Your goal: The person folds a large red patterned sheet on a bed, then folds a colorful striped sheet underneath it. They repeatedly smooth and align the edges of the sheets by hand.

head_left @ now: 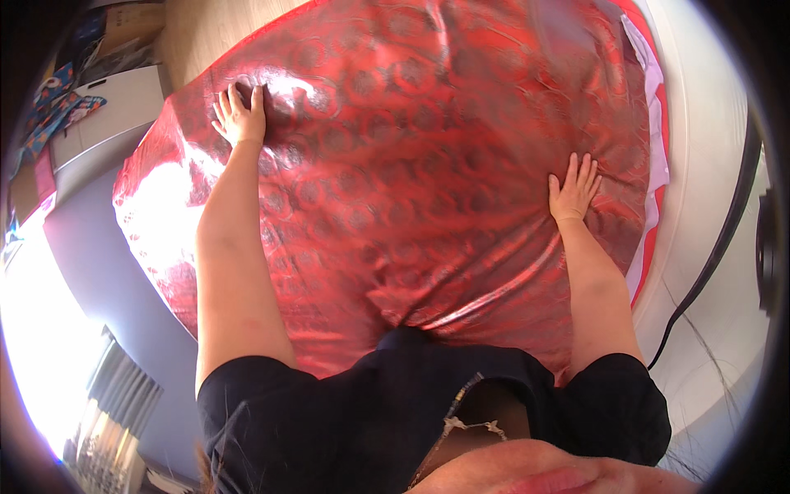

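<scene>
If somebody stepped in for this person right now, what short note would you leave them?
Left hand: open, palm flat on the far left part of the red cover.
Right hand: open, flat on the cover near its right edge.
Cover: shiny red patterned cloth spread over the bed; a white sheet shows along its right edge.
Done: cover lies over most of the bed.
Left: creases remain in the middle and near the person's body; they likely need smoothing. The right edge probably needs straightening.
A black cable runs beside the bed on the right.
</scene>
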Motion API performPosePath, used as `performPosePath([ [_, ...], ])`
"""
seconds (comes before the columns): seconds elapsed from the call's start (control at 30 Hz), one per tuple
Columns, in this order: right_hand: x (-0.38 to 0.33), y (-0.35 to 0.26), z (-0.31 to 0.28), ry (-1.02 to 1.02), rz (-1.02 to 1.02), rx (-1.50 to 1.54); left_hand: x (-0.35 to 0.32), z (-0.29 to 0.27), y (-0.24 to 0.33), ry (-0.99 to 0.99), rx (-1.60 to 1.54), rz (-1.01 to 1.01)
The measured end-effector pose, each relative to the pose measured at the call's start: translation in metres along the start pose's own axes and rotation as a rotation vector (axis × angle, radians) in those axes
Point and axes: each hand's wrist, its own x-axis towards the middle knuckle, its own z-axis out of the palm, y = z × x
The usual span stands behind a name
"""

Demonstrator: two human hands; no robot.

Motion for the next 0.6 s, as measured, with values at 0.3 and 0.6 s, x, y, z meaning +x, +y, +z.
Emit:
performPosePath([
  [0.3, -0.001, -0.003, -0.018, -0.233, 0.009, -0.195, -0.003, 0.049, 0.011, -0.017, -0.001, 0.044],
  [0.6, 0.070, -0.046, -0.094, -0.533, 0.026, -0.273, 0.004, 0.044, 0.008, -0.029, -0.107, 0.044],
])
